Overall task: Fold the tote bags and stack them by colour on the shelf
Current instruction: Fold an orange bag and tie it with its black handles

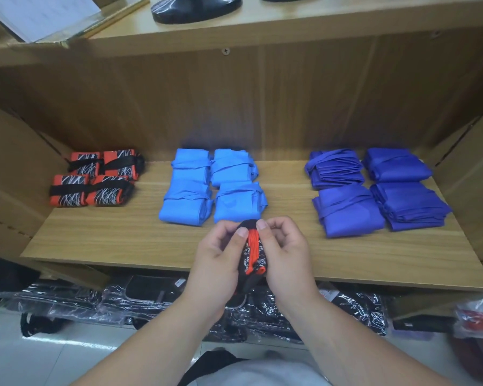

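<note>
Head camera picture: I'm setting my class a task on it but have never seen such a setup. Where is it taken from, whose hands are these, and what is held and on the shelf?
No machine here: a person wears one wide-angle camera on the head, looking forward and down at their own hands. The left hand and right hand together pinch a rolled black and orange tote bag over the front of a wooden shelf. Folded bags lie on it, grouped by colour: orange and black bundles at the left, light blue bags in the middle, dark blue bags at the right.
</note>
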